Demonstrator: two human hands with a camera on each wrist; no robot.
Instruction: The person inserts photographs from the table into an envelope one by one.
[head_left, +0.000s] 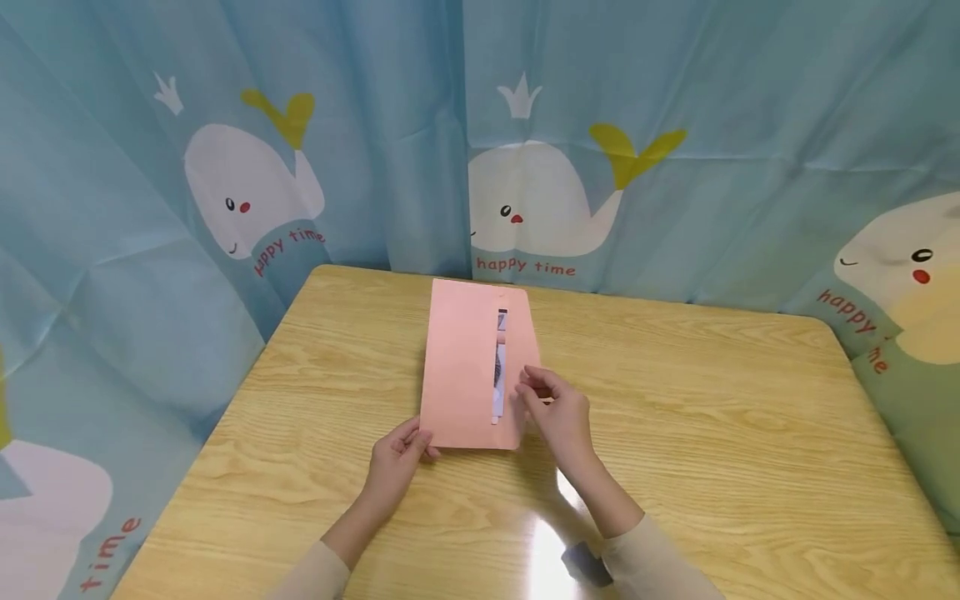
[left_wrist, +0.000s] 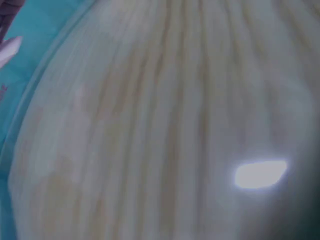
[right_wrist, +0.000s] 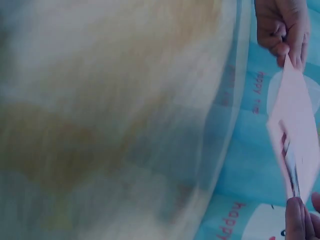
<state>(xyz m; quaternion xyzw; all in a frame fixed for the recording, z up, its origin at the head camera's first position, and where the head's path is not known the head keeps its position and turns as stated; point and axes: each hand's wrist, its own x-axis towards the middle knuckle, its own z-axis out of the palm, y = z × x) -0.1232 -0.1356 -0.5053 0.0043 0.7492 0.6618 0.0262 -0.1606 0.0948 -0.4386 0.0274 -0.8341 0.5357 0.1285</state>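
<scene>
A pink paper folder (head_left: 461, 367) is held up off the wooden table, tilted. Along its right part runs a narrow slot, where a printed white-and-grey sheet (head_left: 498, 379) shows through. My left hand (head_left: 396, 457) grips the lower left corner, thumb on the front face. With thumb and fingers, my right hand (head_left: 557, 412) pinches the right edge below mid-height. The right wrist view shows the folder (right_wrist: 297, 110) nearly edge-on, with a hand at each end. Only a bit of a hand and a pale corner enter the left wrist view, at its upper left.
The wood-grain table (head_left: 712, 433) extends on both sides of the folder, with bright glare near its front. A blue curtain (head_left: 412, 183) with whale prints hangs along the back and sides. A small dark object (head_left: 587, 565) is beside the right sleeve.
</scene>
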